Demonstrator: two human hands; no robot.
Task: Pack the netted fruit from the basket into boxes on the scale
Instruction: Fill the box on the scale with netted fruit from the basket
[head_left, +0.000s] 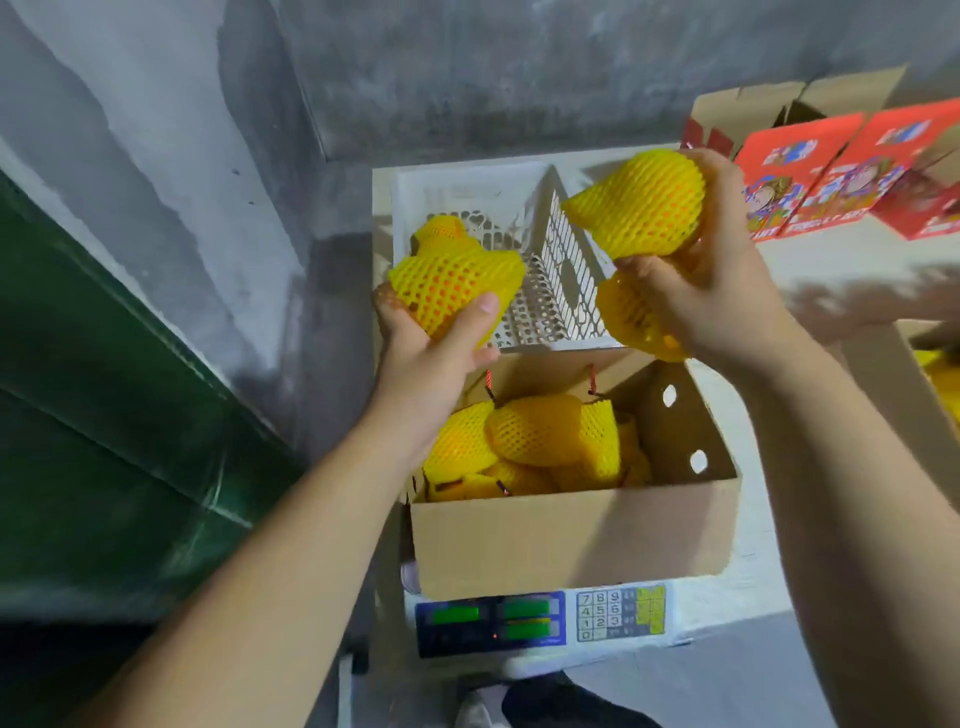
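Left hand (436, 348) grips one netted fruit (457, 278) above the white basket (467, 192). Open cardboard box (571, 535), partly filled with netted fruit, sits on the scale (540, 621). Right hand (711, 291) clasps two netted fruits (639, 208), fingers curled round them.

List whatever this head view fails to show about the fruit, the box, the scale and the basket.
- Scale readout: green displays blurred, digits unreadable.
- Cardboard box: lower fruit layers hidden by the top netted fruit and near wall.
- Right hand: holds netted fruit; the second piece below is mostly covered by the palm.
- White basket: part of the floor hidden by the left hand and its netted fruit.
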